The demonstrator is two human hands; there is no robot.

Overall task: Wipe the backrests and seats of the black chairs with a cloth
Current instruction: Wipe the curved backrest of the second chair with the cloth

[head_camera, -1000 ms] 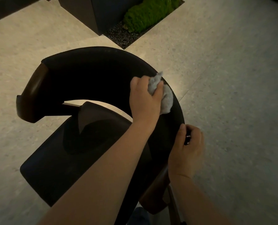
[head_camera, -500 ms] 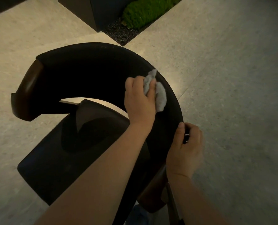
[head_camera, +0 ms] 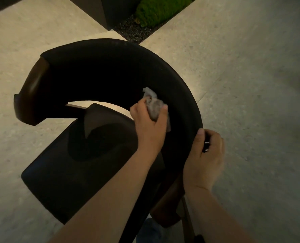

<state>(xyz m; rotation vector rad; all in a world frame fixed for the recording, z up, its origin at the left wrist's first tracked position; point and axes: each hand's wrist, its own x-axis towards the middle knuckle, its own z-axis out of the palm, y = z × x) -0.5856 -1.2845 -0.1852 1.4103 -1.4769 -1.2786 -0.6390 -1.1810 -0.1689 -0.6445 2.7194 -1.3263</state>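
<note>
Lobby or lounge, terrazzo floor [head_camera: 242, 67], sunken moss planter [head_camera: 161, 9], curved black chair [head_camera: 110, 67]

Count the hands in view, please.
2: the left hand holds a grey cloth against the backrest; the right hand grips its rim. None seems hidden.

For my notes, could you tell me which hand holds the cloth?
The left hand, pressing the grey cloth against the backrest; the right hand only grips its rim.
</note>
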